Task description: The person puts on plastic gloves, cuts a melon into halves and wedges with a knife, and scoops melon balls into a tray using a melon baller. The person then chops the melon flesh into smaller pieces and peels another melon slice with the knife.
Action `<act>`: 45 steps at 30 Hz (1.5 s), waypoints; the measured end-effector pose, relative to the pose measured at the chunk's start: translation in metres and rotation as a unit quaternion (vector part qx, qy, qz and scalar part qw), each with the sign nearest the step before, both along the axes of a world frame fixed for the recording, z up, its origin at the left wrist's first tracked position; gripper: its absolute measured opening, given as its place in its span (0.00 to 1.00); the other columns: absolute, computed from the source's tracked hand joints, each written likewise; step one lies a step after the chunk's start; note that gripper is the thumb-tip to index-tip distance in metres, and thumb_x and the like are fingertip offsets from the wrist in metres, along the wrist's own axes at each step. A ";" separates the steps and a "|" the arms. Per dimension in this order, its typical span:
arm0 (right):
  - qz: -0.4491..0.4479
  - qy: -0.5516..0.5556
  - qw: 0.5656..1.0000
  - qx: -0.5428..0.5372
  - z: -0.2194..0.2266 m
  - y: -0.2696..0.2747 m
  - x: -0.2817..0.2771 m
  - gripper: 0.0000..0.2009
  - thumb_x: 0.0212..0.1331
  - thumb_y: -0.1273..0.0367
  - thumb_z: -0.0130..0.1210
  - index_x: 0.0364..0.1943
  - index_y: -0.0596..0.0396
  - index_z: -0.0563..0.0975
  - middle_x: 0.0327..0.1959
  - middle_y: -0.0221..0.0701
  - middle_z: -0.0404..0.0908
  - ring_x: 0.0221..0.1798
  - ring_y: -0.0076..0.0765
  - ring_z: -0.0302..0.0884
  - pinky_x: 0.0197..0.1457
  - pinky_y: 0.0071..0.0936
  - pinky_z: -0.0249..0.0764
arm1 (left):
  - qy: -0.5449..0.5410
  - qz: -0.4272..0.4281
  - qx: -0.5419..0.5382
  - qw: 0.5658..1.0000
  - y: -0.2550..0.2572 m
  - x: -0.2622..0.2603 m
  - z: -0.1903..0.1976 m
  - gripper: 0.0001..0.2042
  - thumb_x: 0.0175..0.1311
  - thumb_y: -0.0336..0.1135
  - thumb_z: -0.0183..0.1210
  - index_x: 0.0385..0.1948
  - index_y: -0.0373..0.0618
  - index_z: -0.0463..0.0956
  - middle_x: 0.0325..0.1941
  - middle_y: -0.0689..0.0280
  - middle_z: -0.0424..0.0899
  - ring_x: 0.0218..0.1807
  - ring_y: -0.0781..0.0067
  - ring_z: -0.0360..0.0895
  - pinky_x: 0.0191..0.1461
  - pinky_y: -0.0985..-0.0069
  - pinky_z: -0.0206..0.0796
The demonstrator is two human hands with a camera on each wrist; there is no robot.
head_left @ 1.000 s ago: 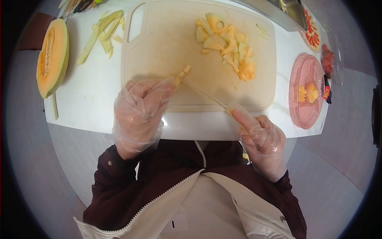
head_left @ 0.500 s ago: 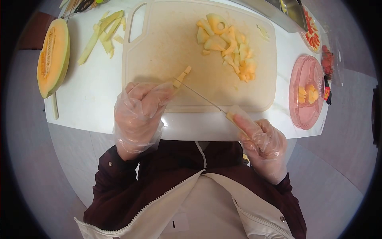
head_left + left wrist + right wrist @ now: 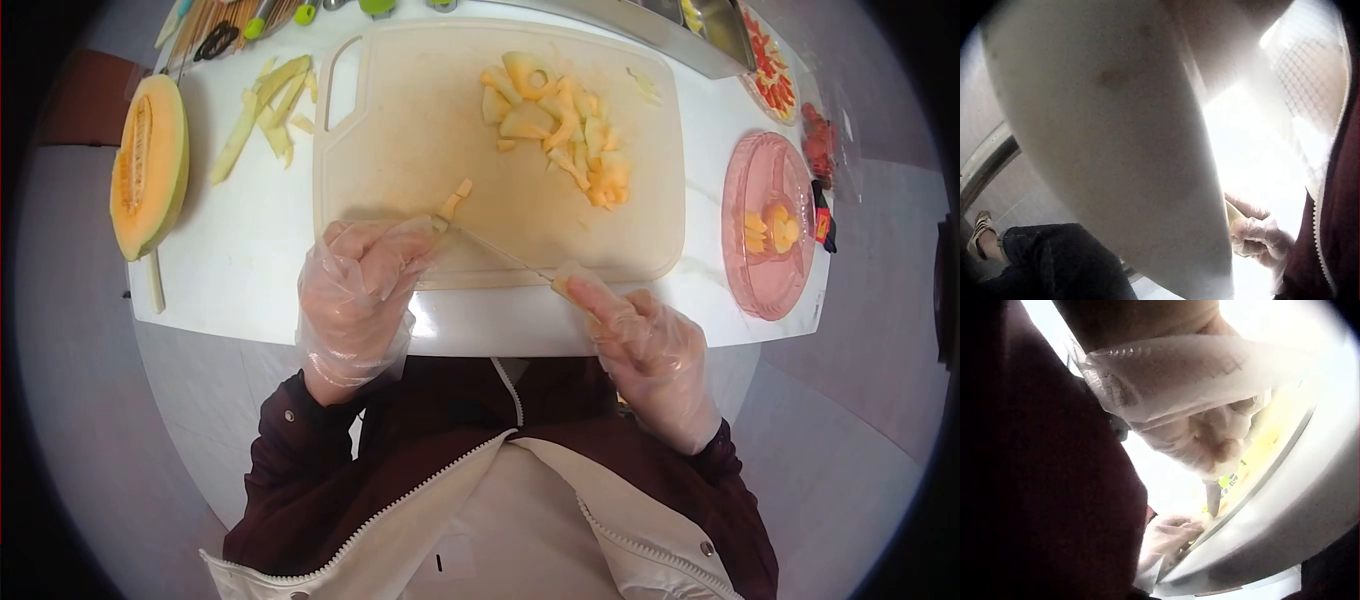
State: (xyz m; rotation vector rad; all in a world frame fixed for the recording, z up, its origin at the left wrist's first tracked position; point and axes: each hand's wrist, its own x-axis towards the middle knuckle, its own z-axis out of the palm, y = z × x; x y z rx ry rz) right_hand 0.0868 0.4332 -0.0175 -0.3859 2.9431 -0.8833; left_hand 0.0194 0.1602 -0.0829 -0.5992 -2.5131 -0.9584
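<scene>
- The left hand (image 3: 358,292) pinches the piece (image 3: 457,198) of melon, which sticks out beyond the fingertips, over the board (image 3: 400,110).
- The right hand (image 3: 650,352) curls its fingers round the knife (image 3: 505,254).

Board (image 3: 400,110): open stretch left of the fruit pile (image 3: 527,122). Knife (image 3: 500,249) bars the near side, between left hand (image 3: 358,295) and right hand (image 3: 655,350). Narrow desk (image 3: 703,190) lane between board and pink dish (image 3: 768,292). Peels (image 3: 237,140) and melon half (image 3: 152,165) obstruct left; metal tray (image 3: 680,42), far right.
</scene>
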 end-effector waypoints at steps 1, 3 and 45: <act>0.007 -0.007 0.999 0.052 0.007 -0.005 0.003 0.33 0.54 0.78 0.63 0.67 0.34 0.80 0.25 0.29 0.74 0.23 0.38 0.76 0.26 0.36 0.76 | 0.003 -0.005 -0.005 1.000 0.001 0.000 0.001 0.15 0.43 0.23 0.75 0.33 0.51 0.86 0.38 0.70 0.84 0.35 0.63 0.78 0.36 0.68 0.72; 0.002 -0.012 0.996 0.092 0.016 -0.013 0.007 0.30 0.57 0.78 0.62 0.66 0.36 0.80 0.25 0.30 0.74 0.24 0.39 0.76 0.28 0.35 0.76 | 0.003 -0.005 -0.019 1.000 0.002 0.000 0.003 0.15 0.46 0.24 0.76 0.36 0.51 0.85 0.38 0.70 0.85 0.36 0.62 0.79 0.36 0.68 0.72; -0.262 -0.034 0.846 -0.463 -0.050 0.070 0.014 0.32 0.58 0.85 0.48 0.70 0.54 0.76 0.51 0.31 0.87 0.39 0.20 0.78 0.48 0.21 0.76 | -0.377 0.035 -0.028 0.925 0.039 -0.059 0.041 0.07 0.61 0.28 0.62 0.39 0.39 0.83 0.36 0.65 0.84 0.35 0.68 0.82 0.38 0.72 0.76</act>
